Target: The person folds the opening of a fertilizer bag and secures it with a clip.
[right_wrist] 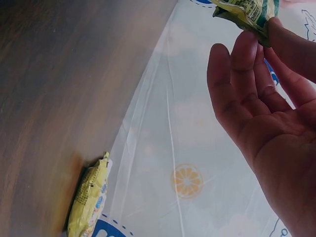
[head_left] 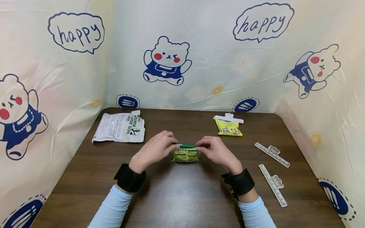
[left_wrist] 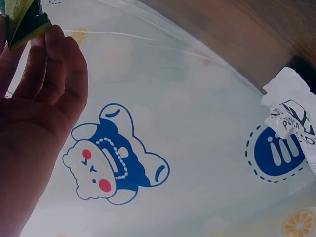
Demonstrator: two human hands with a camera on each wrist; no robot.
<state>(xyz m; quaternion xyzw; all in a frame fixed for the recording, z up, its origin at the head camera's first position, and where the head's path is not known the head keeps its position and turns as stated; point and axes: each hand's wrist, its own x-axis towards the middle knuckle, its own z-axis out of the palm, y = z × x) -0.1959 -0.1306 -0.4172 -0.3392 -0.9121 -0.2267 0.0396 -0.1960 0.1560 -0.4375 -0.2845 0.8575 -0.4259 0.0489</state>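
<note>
A small green-and-yellow packet (head_left: 185, 155) stands at the middle of the table, its dark green top edge folded over. My left hand (head_left: 157, 146) pinches the left end of that edge between thumb and fingers. At the opposite end my right hand (head_left: 218, 151) pinches the edge the same way. In the left wrist view a corner of the packet (left_wrist: 29, 24) shows at the fingertips of the left hand (left_wrist: 44, 94). The right wrist view shows the other corner of the packet (right_wrist: 252, 17) between the thumb and fingers of the right hand (right_wrist: 276, 103).
A white printed soil bag (head_left: 118, 127) lies at the back left. A yellow packet (head_left: 229, 127) with a white clip (head_left: 229, 118) along its top lies at the back right. Two ruler-edged clips, one farther (head_left: 272, 154) and one nearer (head_left: 273, 185), lie at the right. Printed cloth surrounds the table.
</note>
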